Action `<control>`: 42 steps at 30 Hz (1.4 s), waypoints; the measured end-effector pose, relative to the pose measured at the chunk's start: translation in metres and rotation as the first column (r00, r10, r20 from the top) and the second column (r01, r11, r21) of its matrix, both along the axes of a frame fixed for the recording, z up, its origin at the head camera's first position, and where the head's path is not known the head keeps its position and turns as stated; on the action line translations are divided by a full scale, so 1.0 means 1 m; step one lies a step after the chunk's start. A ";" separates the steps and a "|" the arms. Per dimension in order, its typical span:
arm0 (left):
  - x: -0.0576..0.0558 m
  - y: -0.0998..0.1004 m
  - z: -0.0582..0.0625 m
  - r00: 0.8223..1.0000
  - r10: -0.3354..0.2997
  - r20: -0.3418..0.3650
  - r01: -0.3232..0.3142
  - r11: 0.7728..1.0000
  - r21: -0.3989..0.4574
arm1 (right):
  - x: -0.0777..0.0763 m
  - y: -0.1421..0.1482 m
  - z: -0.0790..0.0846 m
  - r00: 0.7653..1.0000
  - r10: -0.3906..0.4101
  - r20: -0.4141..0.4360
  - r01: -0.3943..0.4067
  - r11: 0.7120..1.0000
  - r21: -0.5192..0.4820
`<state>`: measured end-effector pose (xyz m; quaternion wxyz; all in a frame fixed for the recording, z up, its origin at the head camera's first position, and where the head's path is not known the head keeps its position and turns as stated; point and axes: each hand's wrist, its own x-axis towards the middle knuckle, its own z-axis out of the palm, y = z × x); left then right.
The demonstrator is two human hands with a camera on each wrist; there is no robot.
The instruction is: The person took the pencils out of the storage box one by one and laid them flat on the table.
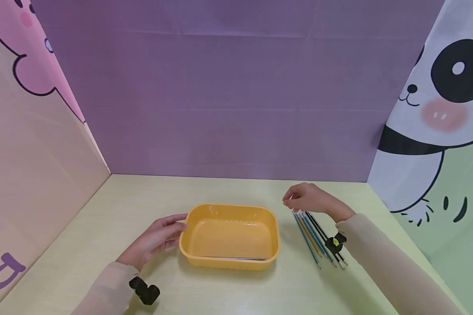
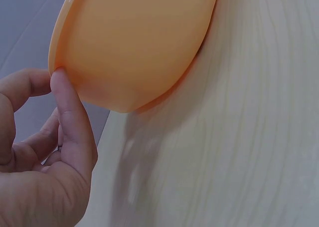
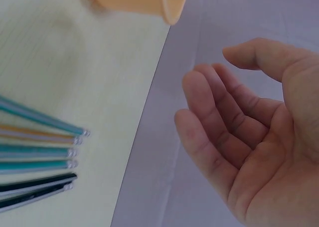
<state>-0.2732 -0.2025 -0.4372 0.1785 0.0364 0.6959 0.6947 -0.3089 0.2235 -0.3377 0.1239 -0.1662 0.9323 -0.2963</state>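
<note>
A yellow plastic tray (image 1: 230, 263) with rounded corners sits on the table. At its left end, my left hand (image 1: 159, 238) pinches the rim between thumb and fingers, plainly seen in the left wrist view. One dark, thin pencil (image 1: 236, 258) lies inside the tray along the near wall. To the right of the tray, several pencils (image 1: 308, 236) in blue, gold and black lie side by side. My right hand (image 1: 309, 201) is raised over their far ends. In the right wrist view its fingers (image 3: 199, 95) are loosely bent, apart from the thumb, and hold nothing.
The pale wooden table (image 1: 142, 197) ends at a purple backdrop (image 1: 236, 109). Printed side panels stand left and right, with a panda (image 1: 418, 175) on the right one. A black wrist camera (image 1: 145, 291) is strapped to the left sleeve, another (image 1: 335, 243) to the right.
</note>
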 end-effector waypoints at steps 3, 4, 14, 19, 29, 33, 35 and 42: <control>0.000 0.001 0.000 1.000 -0.001 -0.003 0.001 1.000 -0.003 | 0.000 -0.008 0.002 1.000 0.028 0.002 -0.029 1.000 0.012; 0.000 0.001 -0.001 1.000 0.001 -0.002 -0.001 1.000 -0.005 | 0.000 -0.011 0.003 0.999 0.036 0.003 -0.036 0.999 0.014; -0.002 0.000 -0.001 1.000 0.000 -0.007 0.000 1.000 0.001 | -0.003 -0.041 0.008 0.994 0.107 0.006 -0.107 0.993 0.053; -0.002 0.000 0.000 1.000 0.000 -0.001 0.000 1.000 -0.004 | -0.001 -0.056 0.010 0.989 0.145 0.005 -0.145 0.987 0.072; -0.002 -0.001 -0.001 1.000 -0.014 -0.011 0.014 1.000 0.010 | 0.003 -0.080 0.010 0.974 0.227 -0.003 -0.226 0.972 0.071; -0.002 0.000 -0.001 1.000 -0.003 -0.010 0.003 1.000 0.002 | 0.004 -0.089 0.011 0.968 0.250 0.004 -0.250 0.966 0.072; -0.001 0.000 -0.001 1.000 -0.004 -0.013 0.004 1.000 -0.004 | 0.003 -0.093 0.010 0.964 0.266 0.002 -0.266 0.961 0.075; -0.001 0.001 -0.001 1.000 0.006 -0.003 -0.006 1.000 0.000 | -0.002 -0.107 0.005 0.944 0.330 -0.009 -0.328 0.941 0.085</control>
